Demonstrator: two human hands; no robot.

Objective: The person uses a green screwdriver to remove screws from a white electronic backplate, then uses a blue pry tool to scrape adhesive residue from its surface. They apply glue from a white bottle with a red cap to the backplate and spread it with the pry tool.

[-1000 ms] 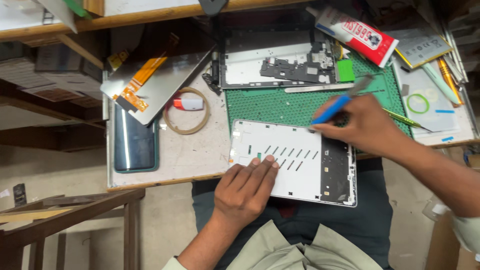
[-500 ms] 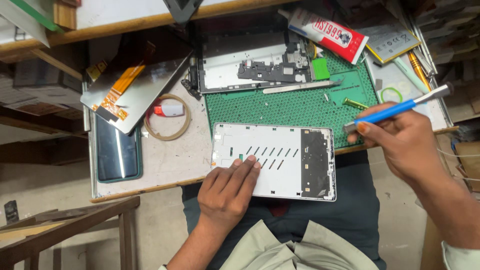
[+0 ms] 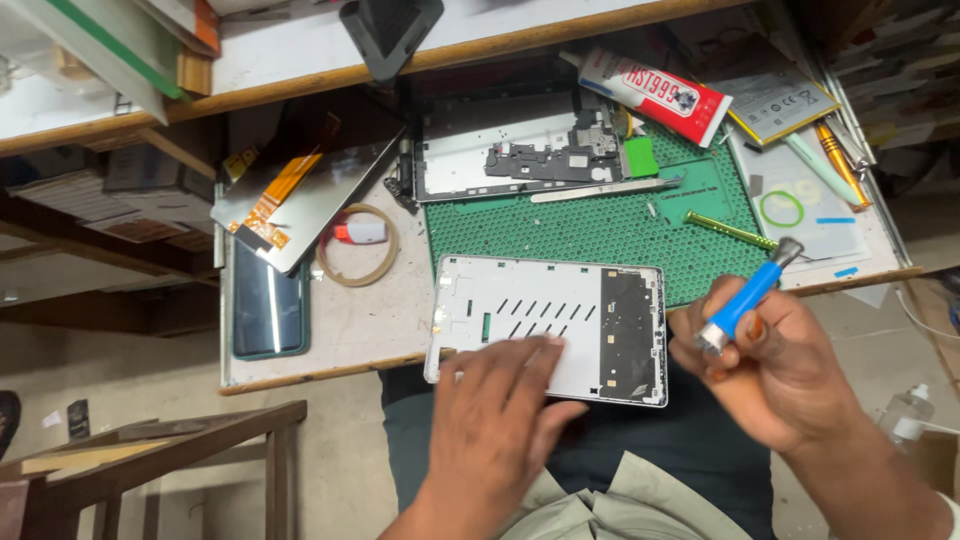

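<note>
The left hand [image 3: 495, 420] lay flat, fingers [image 3: 535, 362] spread, pressing on one white, rectangular tablet back frame [image 3: 545, 325] with slanted slots and a dark panel; it gripped nothing. The frame rested half on a green honeycomb-textured mat [image 3: 600, 225], its near edge overhanging the desk [image 3: 350, 330]. The right hand [image 3: 775, 365] had its fingers curled round one blue-handled screwdriver [image 3: 745, 295] with a metal cap, held off the desk's front edge. On the mat lay one second frame [image 3: 520, 150] carrying a dark board, one pair of steel tweezers [image 3: 600, 190] and one brass-coloured rod [image 3: 730, 230]. One tape ring [image 3: 358, 245] lay left.
</note>
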